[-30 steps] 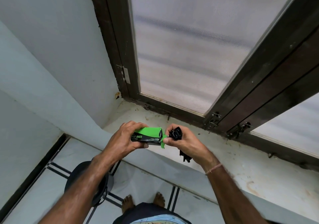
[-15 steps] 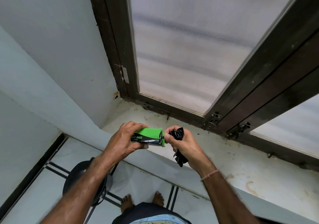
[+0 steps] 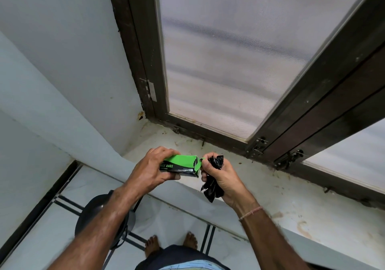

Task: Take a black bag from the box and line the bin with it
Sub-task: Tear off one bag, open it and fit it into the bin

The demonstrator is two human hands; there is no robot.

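The left hand holds the small green and black cardboard box of garbage bags, with the fingers wrapped over its top and the thumb under it, in the air just in front of the pale stained stone window sill. The right hand is closed around a crumpled black plastic bag, which sticks out above the fist and hangs down below it. Compared with a second ago, the box has hardly moved, but the bag is now more gathered inside the fist, and the right thumb and forefinger are pressing on the torn green flap at the open right end of the box. I judge from this that the bag is already out of the box and the person is now pushing the flap shut, so the first half of the task is nearly finished. The round dark bin stands on the white tiled floor below the left forearm, near the person's bare feet, and it looks not yet lined. The next step probably needs the box to be put down on the sill, so both hands are free to open the bag over the bin.
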